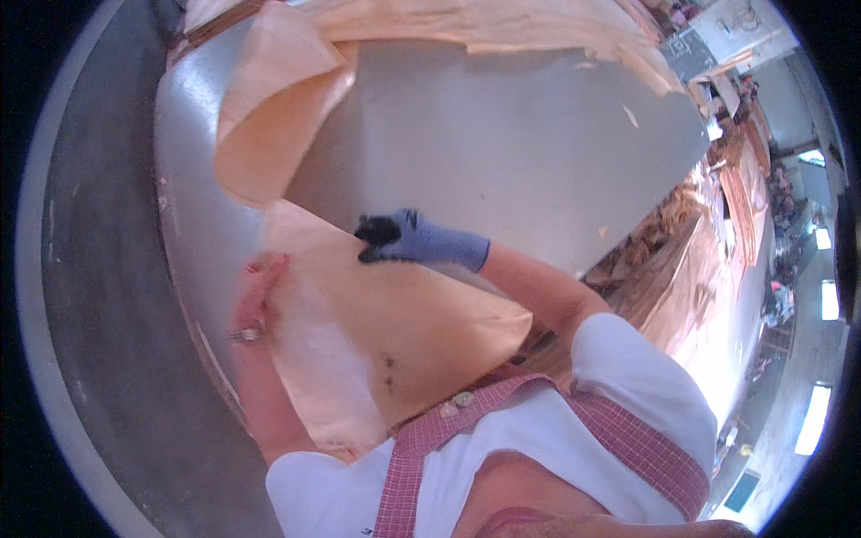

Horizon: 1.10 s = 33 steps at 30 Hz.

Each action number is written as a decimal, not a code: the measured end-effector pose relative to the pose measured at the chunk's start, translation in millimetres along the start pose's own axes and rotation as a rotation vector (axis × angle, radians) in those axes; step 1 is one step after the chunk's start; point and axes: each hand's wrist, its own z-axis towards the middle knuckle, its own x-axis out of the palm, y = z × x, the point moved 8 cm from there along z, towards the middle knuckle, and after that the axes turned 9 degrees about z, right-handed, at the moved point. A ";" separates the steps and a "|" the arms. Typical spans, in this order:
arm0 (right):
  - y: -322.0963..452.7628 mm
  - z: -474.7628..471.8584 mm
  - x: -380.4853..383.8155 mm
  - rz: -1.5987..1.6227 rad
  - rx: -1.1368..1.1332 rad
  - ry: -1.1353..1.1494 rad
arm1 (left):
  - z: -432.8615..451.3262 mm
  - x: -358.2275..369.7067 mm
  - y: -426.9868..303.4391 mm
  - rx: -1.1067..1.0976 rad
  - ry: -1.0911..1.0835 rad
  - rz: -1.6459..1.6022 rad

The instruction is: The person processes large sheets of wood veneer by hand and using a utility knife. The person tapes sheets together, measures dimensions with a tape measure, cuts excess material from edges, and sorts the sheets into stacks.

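Observation:
A pale wood veneer sheet lies curved across the table edge close to my body, with a few dark marks on it. My right hand, in a blue glove with black fingertips, has its fingers curled at the sheet's upper edge and appears to grip it. Bare and motion-blurred, my left hand is at the sheet's left side, a band on its wrist; its hold is unclear. Beyond both hands a curled piece of veneer arches up from the table; whether it joins the near sheet cannot be told.
The smooth grey tabletop bears small veneer scraps. More veneer lies along its far edge. To the right, below the table edge, are a heap of veneer scraps and stacked sheets. Grey floor runs along the left.

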 end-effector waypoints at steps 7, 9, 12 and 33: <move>-97.9 -215.4 -136.7 0.070 0.102 -0.619 | -15.5 -20.8 -57.9 0.006 0.052 0.337; -150.1 -317.8 -139.9 0.400 0.245 -0.962 | -33.4 -23.5 -66.9 0.014 -0.023 0.368; -333.7 -488.0 -97.6 0.406 0.423 -1.391 | -36.5 -33.0 -70.2 -0.011 0.004 0.328; -355.9 -512.9 53.6 1.690 -0.063 -1.619 | 21.9 -64.8 -99.3 0.076 0.003 0.244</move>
